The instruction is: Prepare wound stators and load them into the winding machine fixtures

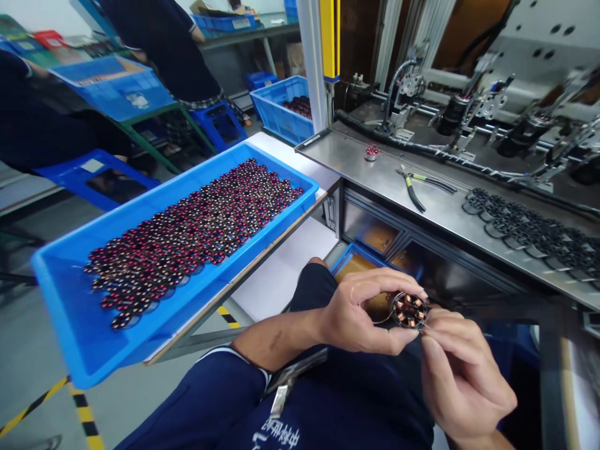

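Note:
Between the thumb and fingers of my left hand (pixel 365 309) is a round motor stator (pixel 409 310), black with copper coils, its wound face turned up towards me. A thin copper wire curls out of its left side past my left fingers. My right hand (pixel 464 362) pinches at the stator's lower right edge, thumb against forefinger. What looks like a fine wire end lies between those fingertips. Both hands are above my lap, in front of the metal bench.
A blue tray (pixel 60 275) full of wound stators stands at my left. On the metal bench (pixel 356 172) lie pliers (pixel 417 186), a red-wound stator (pixel 371 153) and rows of black stator cores (pixel 525 228). Winding machinery (pixel 492 106) stands behind. Two people sit at the left.

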Available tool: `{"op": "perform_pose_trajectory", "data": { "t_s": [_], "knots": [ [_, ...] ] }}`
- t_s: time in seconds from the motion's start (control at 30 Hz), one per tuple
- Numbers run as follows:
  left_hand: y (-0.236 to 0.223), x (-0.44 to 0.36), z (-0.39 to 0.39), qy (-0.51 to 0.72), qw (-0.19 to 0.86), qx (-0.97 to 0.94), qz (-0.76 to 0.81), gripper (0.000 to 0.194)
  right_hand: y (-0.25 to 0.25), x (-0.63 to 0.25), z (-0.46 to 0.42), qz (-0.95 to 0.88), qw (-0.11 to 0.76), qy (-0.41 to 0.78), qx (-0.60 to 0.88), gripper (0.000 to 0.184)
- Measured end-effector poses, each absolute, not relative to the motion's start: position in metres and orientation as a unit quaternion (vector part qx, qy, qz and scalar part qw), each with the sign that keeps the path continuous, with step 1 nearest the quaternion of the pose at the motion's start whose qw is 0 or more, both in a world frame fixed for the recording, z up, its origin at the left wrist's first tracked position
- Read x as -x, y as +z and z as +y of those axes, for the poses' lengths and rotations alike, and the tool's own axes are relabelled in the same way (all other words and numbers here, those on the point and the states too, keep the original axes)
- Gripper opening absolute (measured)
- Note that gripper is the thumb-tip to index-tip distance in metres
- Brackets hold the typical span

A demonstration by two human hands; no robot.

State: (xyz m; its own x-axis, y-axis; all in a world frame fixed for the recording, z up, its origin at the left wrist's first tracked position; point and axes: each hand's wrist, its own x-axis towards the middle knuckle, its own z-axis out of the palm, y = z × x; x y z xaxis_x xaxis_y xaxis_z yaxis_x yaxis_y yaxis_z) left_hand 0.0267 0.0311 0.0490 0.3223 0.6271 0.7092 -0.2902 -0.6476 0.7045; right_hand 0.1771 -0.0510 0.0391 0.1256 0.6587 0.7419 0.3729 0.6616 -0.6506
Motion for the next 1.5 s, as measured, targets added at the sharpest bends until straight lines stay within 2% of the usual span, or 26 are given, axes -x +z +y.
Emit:
{"op": "perform_pose_trajectory", "data": {
  "t_s": [0.07,0.17,0.27,0.4,0.57,0.77,0.93,1.03,1.1,1.2,1.3,1.4,1.5],
  "knots": [
    [0.051,-0.029,0.031,0.59,0.353,-0.717,0.119,0.048,0.039,-0.175,-0.052,-0.651,0.645,0.104,0.386,0.037],
    [0.052,-0.029,0.03,0.589,0.375,-0.705,0.125,0.048,0.038,-0.177,-0.051,-0.66,0.641,0.108,0.377,0.042],
    [0.052,-0.027,0.028,0.552,0.505,-0.651,0.13,0.046,0.036,-0.187,-0.046,-0.666,0.632,0.13,0.374,0.051],
    [0.055,-0.024,0.026,0.435,0.699,-0.547,0.153,0.04,0.041,-0.206,-0.034,-0.695,0.599,0.192,0.347,0.06],
    [0.061,-0.026,0.024,0.329,0.809,-0.453,0.179,0.045,0.058,-0.217,-0.018,-0.759,0.546,0.215,0.282,0.051],
    [0.066,-0.028,0.024,0.299,0.852,-0.389,0.182,0.039,0.065,-0.213,-0.018,-0.773,0.545,0.186,0.266,0.037],
    [0.064,-0.03,0.022,0.323,0.85,-0.385,0.158,0.043,0.055,-0.214,-0.039,-0.764,0.536,-0.041,0.357,0.038],
    [0.062,-0.035,0.02,0.419,0.774,-0.46,0.114,0.049,0.044,-0.216,-0.052,-0.749,0.515,-0.136,0.394,0.041],
    [0.061,-0.038,0.019,0.501,0.683,-0.523,0.089,0.049,0.04,-0.21,-0.055,-0.731,0.527,-0.129,0.414,0.043],
    [0.058,-0.042,0.018,0.579,0.561,-0.587,0.072,0.052,0.04,-0.19,-0.052,-0.663,0.605,-0.076,0.433,0.037],
    [0.054,-0.045,0.015,0.608,0.505,-0.607,0.088,0.055,0.044,-0.167,-0.047,-0.57,0.69,-0.001,0.447,0.027],
    [0.05,-0.047,0.012,0.611,0.518,-0.59,0.101,0.052,0.045,-0.159,-0.044,-0.536,0.715,0.053,0.447,0.018],
    [0.049,-0.042,0.015,0.542,0.612,-0.564,0.117,0.065,0.043,-0.167,-0.04,-0.576,0.69,0.03,0.437,0.017]
  ]
}}
